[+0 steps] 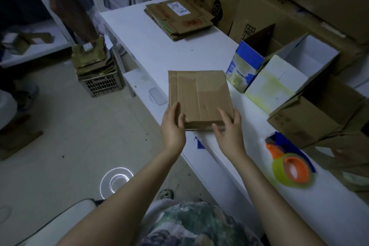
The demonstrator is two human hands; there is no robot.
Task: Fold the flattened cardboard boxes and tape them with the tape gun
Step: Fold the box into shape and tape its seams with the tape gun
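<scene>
Two grips hold cardboard box (199,94): left hand (173,126) near-left corner, right hand (229,130) near-right corner.

Brown cardboard box (199,98); orange-green tape gun (291,168); white table (159,46).

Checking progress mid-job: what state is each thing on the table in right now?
Brown box: closed, tape on top.
Left hand: grips the box's near left corner.
Right hand: grips its near right corner.
Tape gun: lying on its side, untouched.
Flattened stack: flat, unfolded.
White box: open.
</scene>
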